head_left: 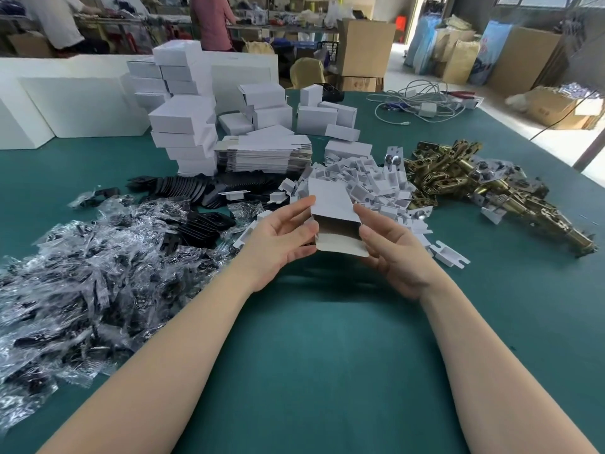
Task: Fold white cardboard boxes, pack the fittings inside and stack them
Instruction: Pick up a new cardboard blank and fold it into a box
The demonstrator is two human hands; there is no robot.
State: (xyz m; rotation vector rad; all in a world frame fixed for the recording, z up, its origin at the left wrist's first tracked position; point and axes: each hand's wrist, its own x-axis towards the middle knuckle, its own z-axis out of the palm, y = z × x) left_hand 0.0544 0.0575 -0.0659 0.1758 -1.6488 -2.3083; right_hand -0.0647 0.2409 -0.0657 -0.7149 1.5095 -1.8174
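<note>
Head view: box (pixel 330 204) between both grips.

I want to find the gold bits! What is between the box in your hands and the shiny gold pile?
A heap of small white cardboard inserts lies between the box, held by both hands, and the brass fittings, as the head view shows.

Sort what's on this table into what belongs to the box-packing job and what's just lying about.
Part of the job:
- white box, held open between the left hand and right hand
- flat box blanks
- folded box stack
- brass fittings
- white inserts
- bagged black parts

Just lying about:
- white cables
- brown cartons
</note>
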